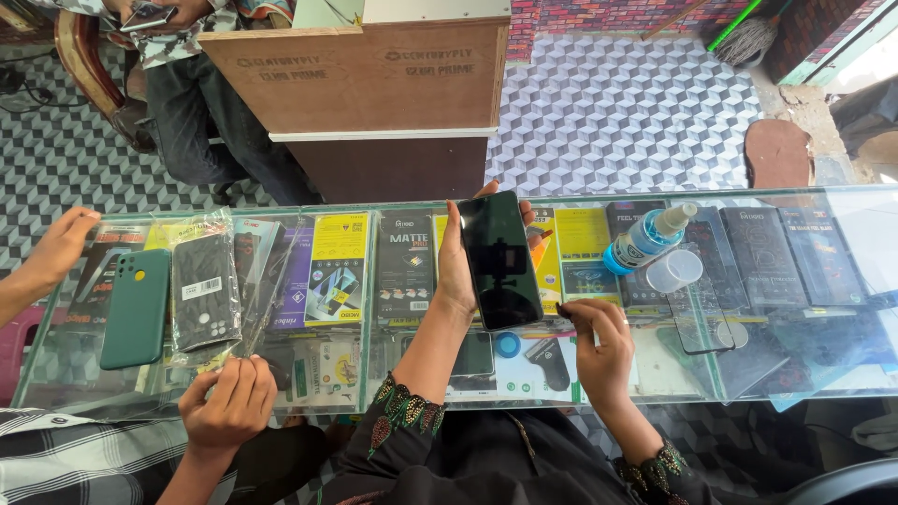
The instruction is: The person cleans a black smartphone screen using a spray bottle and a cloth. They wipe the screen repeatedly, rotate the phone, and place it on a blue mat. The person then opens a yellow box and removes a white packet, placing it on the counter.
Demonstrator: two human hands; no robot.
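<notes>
Head view, looking down on a glass display counter (655, 383). The left hand (456, 271) holds a black smartphone (499, 260) upright above the glass near the counter's middle, screen dark and facing the camera; fingers wrapped round its left edge, fingertips showing past the right edge. The right hand (599, 351) sits just below and right of the phone, thumb and forefinger pinched together near the phone's lower right corner; whether they grip anything cannot be told.

On the glass to the right: a blue spray bottle (645, 238) lying tilted, its clear cap (674, 270) just beside it. To the left: a green phone case (137, 307) and a black case in a clear packet (205, 292). Another person's hands at the left, one at the far edge (58, 245), one at the near edge (229, 407).
</notes>
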